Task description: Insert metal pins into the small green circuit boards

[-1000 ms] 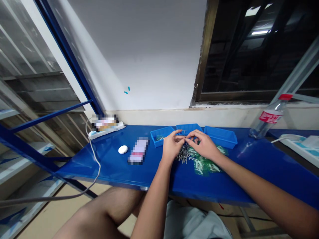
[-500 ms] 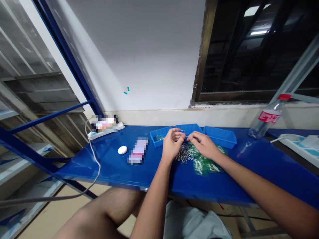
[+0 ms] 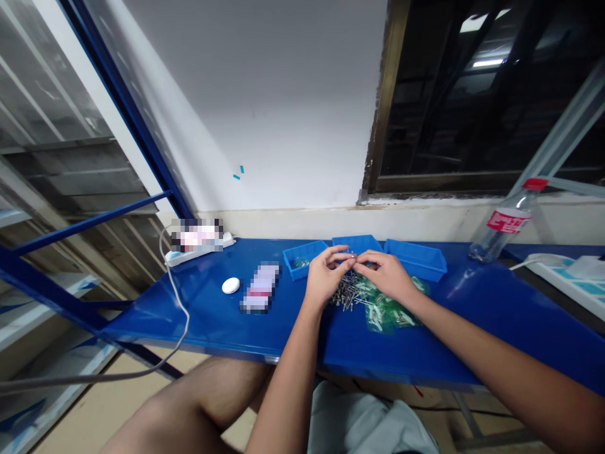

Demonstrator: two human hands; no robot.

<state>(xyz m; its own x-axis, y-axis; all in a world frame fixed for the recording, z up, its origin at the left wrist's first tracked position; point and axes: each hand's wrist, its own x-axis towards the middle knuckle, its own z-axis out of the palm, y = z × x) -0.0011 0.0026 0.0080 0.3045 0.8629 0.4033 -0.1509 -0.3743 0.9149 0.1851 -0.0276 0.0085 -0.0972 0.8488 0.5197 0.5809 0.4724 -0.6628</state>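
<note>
My left hand (image 3: pixel 329 272) and my right hand (image 3: pixel 382 271) meet at the fingertips above a pile of metal screws (image 3: pixel 348 295). Both are pinched together around something small, with a metallic glint between them; I cannot make out what it is. Green plastic bags with pale pieces inside (image 3: pixel 380 315) lie right of the pile, partly under my right hand. Behind my hands stand three blue bins: the left bin (image 3: pixel 296 273) holds small pieces, the middle bin (image 3: pixel 357 241) is partly hidden, and the right bin (image 3: pixel 420 260) is behind my right wrist.
A white round object (image 3: pixel 231 285) and a blurred flat item (image 3: pixel 261 288) lie left on the blue table (image 3: pixel 208 321). A power strip (image 3: pixel 201 251) with a cable is at the back left. A plastic bottle (image 3: pixel 507 222) stands at the back right, near another white strip (image 3: pixel 570 284).
My right hand has moved slightly left, and the fingertips of both hands have come together. The small gap between them has closed.
</note>
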